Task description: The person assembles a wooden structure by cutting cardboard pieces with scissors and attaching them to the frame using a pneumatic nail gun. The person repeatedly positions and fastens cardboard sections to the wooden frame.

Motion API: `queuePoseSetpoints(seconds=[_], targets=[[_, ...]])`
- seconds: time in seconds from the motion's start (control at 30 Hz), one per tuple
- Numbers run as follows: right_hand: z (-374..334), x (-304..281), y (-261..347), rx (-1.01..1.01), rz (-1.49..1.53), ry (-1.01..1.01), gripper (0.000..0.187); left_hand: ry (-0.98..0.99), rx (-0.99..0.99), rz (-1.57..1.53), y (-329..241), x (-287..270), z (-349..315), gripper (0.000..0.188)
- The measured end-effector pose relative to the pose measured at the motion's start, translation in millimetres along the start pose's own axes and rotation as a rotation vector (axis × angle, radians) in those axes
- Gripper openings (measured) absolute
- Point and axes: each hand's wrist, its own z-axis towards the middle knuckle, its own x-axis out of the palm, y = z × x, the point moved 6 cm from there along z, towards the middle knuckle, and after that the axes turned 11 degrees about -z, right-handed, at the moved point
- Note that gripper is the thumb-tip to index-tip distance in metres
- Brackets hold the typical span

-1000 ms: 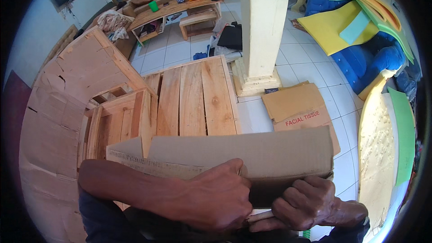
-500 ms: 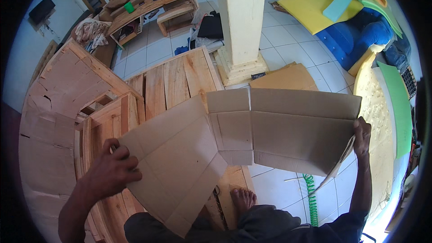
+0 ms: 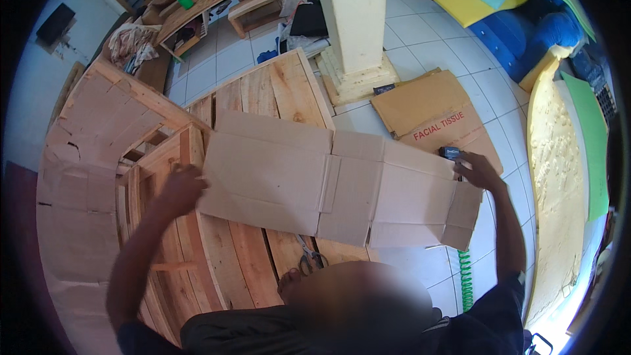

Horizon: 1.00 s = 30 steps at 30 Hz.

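Note:
An unfolded, creased cardboard sheet (image 3: 266,171) lies nearly flat across a wooden slatted frame (image 3: 279,95), its right part reaching over the floor tiles. My left hand (image 3: 181,190) is closed at the sheet's left edge, fingers curled against it. Just past the sheet's far right edge, my right hand (image 3: 481,171) curls round a dark tool with a blocky head (image 3: 449,152), which looks like a staple gun; its handle is mostly hidden by fingers and cardboard. Scissors (image 3: 309,260) rest on the boards by my foot. A green coiled hose (image 3: 466,279) emerges below the sheet's right end.
Flattened brown cardboard (image 3: 427,108) lies on the floor beyond the tool, near a square pillar (image 3: 351,20). A cardboard-covered wooden piece (image 3: 79,184) stands on the left. Yellow foam (image 3: 552,177) stands at the right. A low wooden table (image 3: 217,0) is at the back.
The cardboard sheet has come down from a raised, bent position and flattened over the frame. My right hand has let go of its right edge and moved to the dark tool.

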Motion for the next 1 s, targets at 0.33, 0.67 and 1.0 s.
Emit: queuePoseSetpoints(seconds=[0.33,0.67,1.0], targets=[[163.6,154.9,109.1,0.054,0.181,-0.074,0.064,-0.116,0.171,-0.489,-160.2,82.1,262.3,0.042],[223.0,180.5,182.2,-0.012,0.049,0.002,0.059,0.013,0.027,-0.324,-131.7,119.4,342.2,0.069],[179.9,143.3,144.5,0.179,-0.062,-0.027,0.069,-0.107,0.227,-0.451,-178.6,-7.8,232.6,0.055]])
